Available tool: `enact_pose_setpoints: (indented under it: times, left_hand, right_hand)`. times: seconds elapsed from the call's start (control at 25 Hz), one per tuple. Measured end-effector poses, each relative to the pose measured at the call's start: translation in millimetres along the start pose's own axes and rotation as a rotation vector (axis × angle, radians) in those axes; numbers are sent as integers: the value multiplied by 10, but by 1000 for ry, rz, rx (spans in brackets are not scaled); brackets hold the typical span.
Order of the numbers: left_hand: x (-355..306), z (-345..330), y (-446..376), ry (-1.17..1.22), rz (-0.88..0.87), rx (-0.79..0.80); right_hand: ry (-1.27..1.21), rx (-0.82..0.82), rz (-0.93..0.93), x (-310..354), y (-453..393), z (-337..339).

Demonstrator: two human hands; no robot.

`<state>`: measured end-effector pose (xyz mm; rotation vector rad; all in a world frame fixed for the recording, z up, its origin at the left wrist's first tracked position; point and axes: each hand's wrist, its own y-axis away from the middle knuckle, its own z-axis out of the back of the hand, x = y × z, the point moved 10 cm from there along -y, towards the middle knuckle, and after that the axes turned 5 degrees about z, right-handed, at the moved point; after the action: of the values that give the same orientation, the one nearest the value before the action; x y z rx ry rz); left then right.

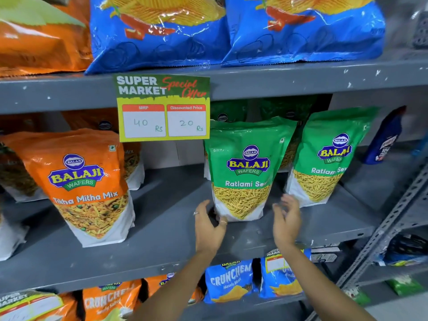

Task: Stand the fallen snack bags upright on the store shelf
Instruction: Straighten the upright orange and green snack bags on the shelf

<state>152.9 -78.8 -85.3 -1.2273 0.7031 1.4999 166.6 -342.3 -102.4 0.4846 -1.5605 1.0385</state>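
Observation:
A green Ratlami Sev bag [247,167] stands upright on the grey middle shelf [166,232]. My left hand [209,225] rests at its lower left corner, fingers curled against the bag's base. Just right of the bag's base, my right hand [287,221] hovers with fingers spread, a small gap between it and the bag. A second green Ratlami Sev bag [328,158] stands upright to the right. On the left an orange Tikha Mitha Mix bag [78,181] stands, leaning slightly.
A Super Market price card [163,107] hangs from the upper shelf edge. Blue chip bags [162,31] sit above. More orange and green bags stand behind. A dark blue pack [384,137] is at far right. Crunchem bags [229,279] fill the shelf below.

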Motion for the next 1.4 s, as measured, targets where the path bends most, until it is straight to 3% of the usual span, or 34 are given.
enact_pose_setpoints:
  times: [0.08,0.16,0.24,0.36,0.48,0.84,1.4]
  left_hand:
    - [-287,1,167,-139,-225,-110]
    - [-464,-250,311,-231,-338,-34]
    - [-543,-542,387,-240,-350,75]
    - [-604,-911,437,-213,-355,184]
    - [-592,-1294,430,-191,-314,329]
    - [-375,-2233,192,-300,7,706]
    - [-339,-2340,161,-260,29,786]
  right_hand:
    - [60,-154,41,28,-163,313]
    - [168,-252,51,10,-331,576]
    - [252,-299,40,-33,-483,765]
    - [284,-219,18,-161,-672,830]
    - [243,-94,-38,-327,-806,784]
    - [190,44,-35,-397,-997,829]
    - [235,109,-40,-356,-847,935]
